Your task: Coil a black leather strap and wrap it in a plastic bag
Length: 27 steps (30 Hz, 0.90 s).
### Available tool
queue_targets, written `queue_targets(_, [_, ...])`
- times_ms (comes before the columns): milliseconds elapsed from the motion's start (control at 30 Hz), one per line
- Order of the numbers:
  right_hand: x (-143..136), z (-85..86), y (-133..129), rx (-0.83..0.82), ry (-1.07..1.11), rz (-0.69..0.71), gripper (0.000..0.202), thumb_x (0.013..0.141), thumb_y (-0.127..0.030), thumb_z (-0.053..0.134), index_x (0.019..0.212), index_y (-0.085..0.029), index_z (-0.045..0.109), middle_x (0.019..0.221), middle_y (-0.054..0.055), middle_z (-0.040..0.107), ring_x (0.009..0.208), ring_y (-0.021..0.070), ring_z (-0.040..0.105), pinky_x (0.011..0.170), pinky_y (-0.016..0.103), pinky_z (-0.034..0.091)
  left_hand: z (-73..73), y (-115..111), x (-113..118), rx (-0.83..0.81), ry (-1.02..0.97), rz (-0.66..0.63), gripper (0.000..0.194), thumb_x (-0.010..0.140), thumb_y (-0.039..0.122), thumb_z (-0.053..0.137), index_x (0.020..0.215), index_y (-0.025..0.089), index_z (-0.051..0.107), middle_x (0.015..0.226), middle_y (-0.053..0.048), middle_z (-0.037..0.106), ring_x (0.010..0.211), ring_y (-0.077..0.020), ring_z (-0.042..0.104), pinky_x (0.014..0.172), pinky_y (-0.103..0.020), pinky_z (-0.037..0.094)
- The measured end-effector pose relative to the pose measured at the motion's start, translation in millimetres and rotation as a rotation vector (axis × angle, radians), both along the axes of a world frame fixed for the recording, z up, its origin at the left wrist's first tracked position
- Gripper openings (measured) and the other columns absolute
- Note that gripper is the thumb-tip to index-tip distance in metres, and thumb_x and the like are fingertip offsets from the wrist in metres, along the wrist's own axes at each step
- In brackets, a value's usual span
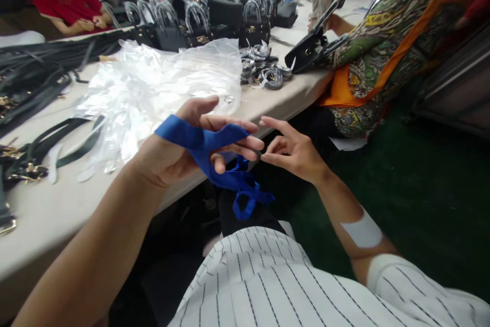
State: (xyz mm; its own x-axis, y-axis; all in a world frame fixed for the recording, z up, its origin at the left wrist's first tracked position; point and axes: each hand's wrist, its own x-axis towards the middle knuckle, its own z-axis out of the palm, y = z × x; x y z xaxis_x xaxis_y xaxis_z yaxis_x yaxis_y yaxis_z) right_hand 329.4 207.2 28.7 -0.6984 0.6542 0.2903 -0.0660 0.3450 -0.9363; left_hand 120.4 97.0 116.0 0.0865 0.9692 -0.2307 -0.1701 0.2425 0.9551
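Observation:
Over the table's front edge, my left hand [179, 156] is turned palm up with its fingers stretched out and apart. A blue fabric strip [202, 138] lies across its palm and runs among the fingers. The strip's lower end [247, 199] hangs in loops above my lap. Close to the left fingertips is my right hand [293, 153], its forefinger and thumb apart and its other fingers bent. Right thumb and left fingertips nearly meet; whether they touch is unclear. A small dark spot between them is too blurred to name.
Clear plastic bags [164, 77] cover the table [111, 215] ahead. Coiled straps [270, 69] lie beside them, black straps [34, 82] at left. Black handbags [222, 18] stand behind. A co-worker in a patterned top [398, 36] sits at right with a black bag [306, 51].

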Motion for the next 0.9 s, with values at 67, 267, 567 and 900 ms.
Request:
queue_targets(67, [-32, 8.5, 14, 0.064, 0.007, 0.225, 0.066, 0.070, -0.035, 0.080, 0.132, -0.027, 0.057, 0.123, 0.005, 0.064, 0.076, 0.0124, 0.065, 0.065, 0.022, 0.055, 0.6, 1, 12, -0.038, 0.019, -0.037, 0.060, 0.087, 0.058, 0.041, 0.105, 0.009, 0.071, 0.095, -0.018, 0.074, 0.081, -0.0319, 0.070, 0.044, -0.027, 0.047])
queue_targets(267, [-67, 46.8, 29, 0.132, 0.053, 0.069, 0.020, 0.087, -0.028, 0.062, 0.087, -0.011, 0.073, 0.052, -0.005, 0.054, 0.042, 0.0049, 0.045, 0.041, 0.016, 0.034, -23.7, -14, 3, 0.032, -0.132, 0.096, 0.042, 0.088, 0.045, 0.050, 0.113, 0.016, 0.067, 0.092, -0.011, 0.073, 0.075, -0.0226, 0.067, 0.062, -0.030, 0.053])
queue_targets(567, [-3, 140.8, 97, 0.297, 0.491, -0.483, 0.019, 0.089, -0.008, 0.051, 0.079, -0.012, 0.067, 0.049, -0.009, 0.049, 0.034, 0.0024, 0.038, 0.032, 0.020, 0.020, -106.2, -13, 8, 0.114, 0.111, -0.017, 0.035, 0.074, 0.036, 0.075, 0.101, 0.017, 0.064, 0.075, 0.000, 0.056, 0.068, -0.0133, 0.050, 0.065, -0.025, 0.041])
queue_targets(900, [127, 106.9, 111, 0.378, 0.729, -1.099, 0.026, 0.082, -0.019, 0.053, 0.060, -0.019, 0.066, 0.046, -0.005, 0.055, 0.044, 0.0064, 0.053, 0.043, 0.022, 0.029, -128.5, -12, 15, 0.617, 1.443, 0.571, 0.035, 0.078, 0.007, 0.048, 0.109, 0.020, 0.058, 0.102, -0.010, 0.060, 0.094, -0.0256, 0.060, 0.080, -0.033, 0.049])
